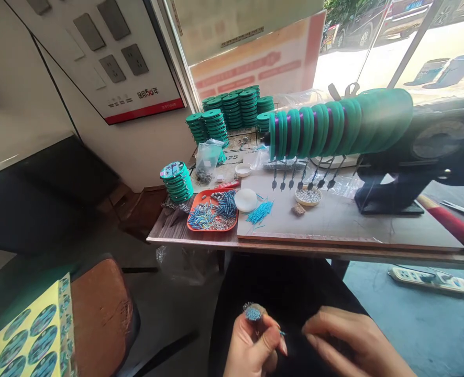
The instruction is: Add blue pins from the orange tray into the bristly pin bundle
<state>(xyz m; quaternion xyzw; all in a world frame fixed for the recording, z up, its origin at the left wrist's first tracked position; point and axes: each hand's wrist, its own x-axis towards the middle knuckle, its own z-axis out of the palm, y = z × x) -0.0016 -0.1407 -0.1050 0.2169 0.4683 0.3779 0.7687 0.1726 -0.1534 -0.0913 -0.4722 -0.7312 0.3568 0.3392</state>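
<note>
My left hand is closed around a tight bundle of thin blue sticks, seen end-on above my fingers. A small blue tip pokes out beside my left thumb. To its right, my right hand is held with thumb and forefinger tips close together, like a pinch. Its fingers are slightly blurred, and anything thin between them cannot be made out. Both hands are over my dark lap, below the table edge. On the table are an orange tray of small blue and metal parts and a pile of light-blue sticks.
A row of green spools sits on a black machine, with short dark pieces hanging below. Stacked green spools stand behind. A dish of white beads and a white round lid lie on the board. A brown stool is at left.
</note>
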